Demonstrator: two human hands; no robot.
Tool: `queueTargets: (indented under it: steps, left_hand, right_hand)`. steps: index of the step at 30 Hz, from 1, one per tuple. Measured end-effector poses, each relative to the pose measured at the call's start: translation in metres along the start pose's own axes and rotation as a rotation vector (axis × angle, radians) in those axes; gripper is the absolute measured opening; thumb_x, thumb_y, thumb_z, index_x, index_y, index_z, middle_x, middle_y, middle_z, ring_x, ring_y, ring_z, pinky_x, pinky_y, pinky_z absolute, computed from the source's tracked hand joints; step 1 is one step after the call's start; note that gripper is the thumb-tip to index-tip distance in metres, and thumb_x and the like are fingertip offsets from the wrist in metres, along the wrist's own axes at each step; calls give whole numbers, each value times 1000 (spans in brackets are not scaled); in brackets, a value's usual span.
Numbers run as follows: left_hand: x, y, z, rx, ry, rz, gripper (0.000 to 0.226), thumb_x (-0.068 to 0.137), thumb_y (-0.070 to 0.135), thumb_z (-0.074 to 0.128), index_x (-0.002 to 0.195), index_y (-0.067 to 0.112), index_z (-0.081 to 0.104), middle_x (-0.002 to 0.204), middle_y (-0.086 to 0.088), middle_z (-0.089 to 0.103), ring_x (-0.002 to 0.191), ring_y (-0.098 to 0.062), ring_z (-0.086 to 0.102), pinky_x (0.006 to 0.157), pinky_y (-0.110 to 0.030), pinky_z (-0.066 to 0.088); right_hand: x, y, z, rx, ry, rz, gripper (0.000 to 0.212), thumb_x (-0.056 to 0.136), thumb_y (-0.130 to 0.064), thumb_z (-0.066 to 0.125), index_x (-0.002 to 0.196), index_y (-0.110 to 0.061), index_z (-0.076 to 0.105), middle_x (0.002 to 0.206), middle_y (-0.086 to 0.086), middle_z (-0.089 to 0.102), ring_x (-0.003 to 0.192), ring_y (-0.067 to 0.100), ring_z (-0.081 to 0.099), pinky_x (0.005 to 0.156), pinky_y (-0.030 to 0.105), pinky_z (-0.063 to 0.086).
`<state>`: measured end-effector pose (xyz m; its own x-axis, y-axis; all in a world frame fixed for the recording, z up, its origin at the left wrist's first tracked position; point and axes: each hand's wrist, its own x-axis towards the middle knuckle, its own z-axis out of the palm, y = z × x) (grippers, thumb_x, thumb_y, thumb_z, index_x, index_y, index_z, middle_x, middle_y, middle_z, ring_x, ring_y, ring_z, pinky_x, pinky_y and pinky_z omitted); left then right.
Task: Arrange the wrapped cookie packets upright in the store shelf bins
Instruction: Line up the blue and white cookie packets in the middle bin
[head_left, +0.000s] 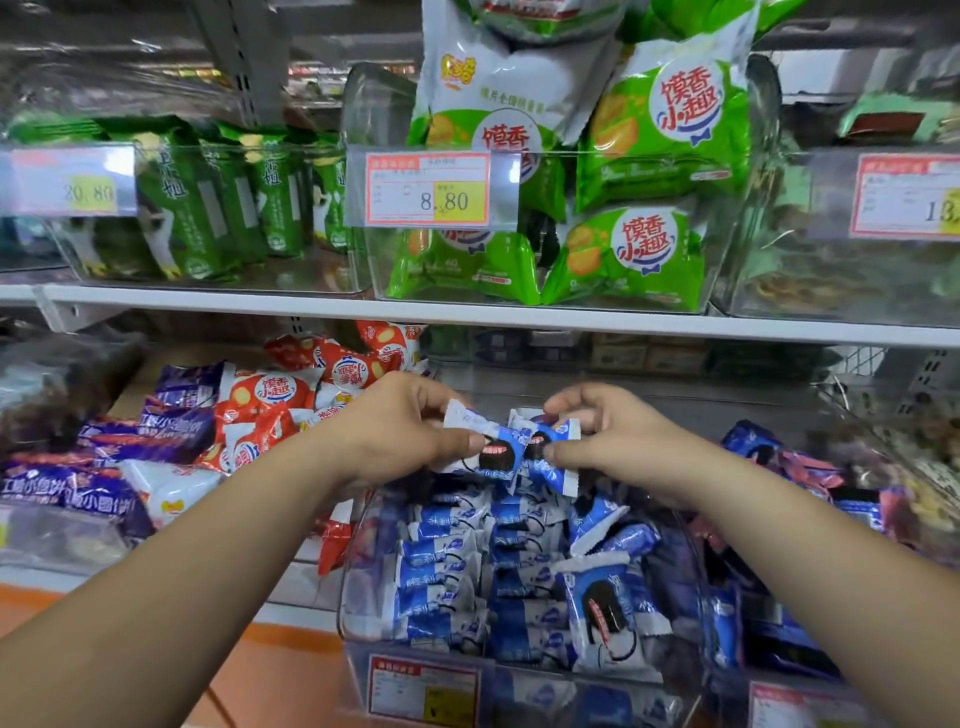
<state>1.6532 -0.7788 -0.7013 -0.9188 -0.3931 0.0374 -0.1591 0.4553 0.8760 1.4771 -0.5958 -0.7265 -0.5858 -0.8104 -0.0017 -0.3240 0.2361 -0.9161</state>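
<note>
Looking from left to right, we count two bare hands and two packets held between them. The left hand (400, 431) pinches the first blue-and-white wrapped cookie packet (480, 441), with the thumb on its front and the fingers curled behind it. This packet sticks out to the right of the grip and is tilted. Touching it is the second blue-and-white wrapped cookie packet (550, 449). The right hand (608, 441) pinches this one at its right end, so it sticks out to the left of the grip.

Both packets are in the air above the back part of the clear plastic bin (349, 597) on the lower shelf. Many more packets of the same kind (441, 571) stand in this bin in rows, too many for us to count exactly. Left of the bin lie heaps of purple packets (156, 431) and red-and-white packets (270, 395).

On the white upper shelf (311, 301) we count three price labels (431, 189) and, in the middle bin, at least four green snack bags (670, 119).
</note>
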Motion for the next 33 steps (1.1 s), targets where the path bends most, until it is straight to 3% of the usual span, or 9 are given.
queueTargets:
  steps: [6,10,14,18,21,23,28,30,33]
  left_hand:
    - [2,-4,2,-190,-37,-25,15,90,5,74,104,9,72,97,-17,76,85,-23,70,81,-39,60]
    - [0,5,10,-217,-92,3,17,91,8,72,108,5,72,104,-18,76,91,-22,72,77,-30,62]
    - [3,13,24,-308,-24,-22,32,83,6,80,112,-1,66,93,-14,77,82,-24,74,73,-31,64]
    - [11,11,32,-337,183,-109,47,78,25,87,111,0,65,98,-24,73,79,-30,74,85,-51,62]
    - [5,9,32,-283,35,-179,62,70,47,90,109,4,69,110,-21,73,102,-33,74,93,-49,60]
    - [0,8,36,-259,-88,-137,53,72,36,93,109,5,70,100,-17,75,97,-30,72,100,-53,55]
    - [0,12,34,-314,25,-66,43,77,9,87,113,8,63,96,-18,73,82,-24,69,97,-53,54]
    - [-2,12,25,-148,21,-4,43,76,11,89,111,15,66,100,-17,72,77,-14,68,85,-36,60]
    - [-3,7,14,422,-16,151,33,75,27,86,104,32,70,97,10,68,72,-1,63,70,-22,52]
  right_hand:
    - [-11,-2,-2,104,-47,65,36,90,4,68,115,-22,69,92,15,65,70,19,59,61,29,48]
    - [-16,-11,1,238,-83,116,30,86,-13,79,115,-20,71,102,2,74,90,15,65,75,33,51]
    - [-20,-13,9,291,-156,120,54,73,-28,87,122,-13,68,108,7,77,99,18,72,88,39,52]
    - [-19,-15,15,386,-104,117,30,88,-13,78,116,-8,71,94,4,77,71,7,69,68,29,53]
    - [-15,-15,15,560,-39,122,23,90,-7,73,113,-3,70,99,11,76,83,17,71,77,34,59]
    - [-11,-15,18,610,-13,125,30,89,-6,73,119,-4,67,106,13,76,92,22,71,90,41,58]
    - [-11,-14,24,550,-34,179,44,86,-19,78,126,-20,60,114,6,75,98,22,64,81,38,43]
    - [-14,-14,23,431,-32,148,45,82,-15,81,123,-21,62,123,7,72,104,19,64,89,38,46]
    - [-16,-14,16,127,39,14,83,73,-8,90,143,-21,46,138,-3,59,120,13,60,99,34,51]
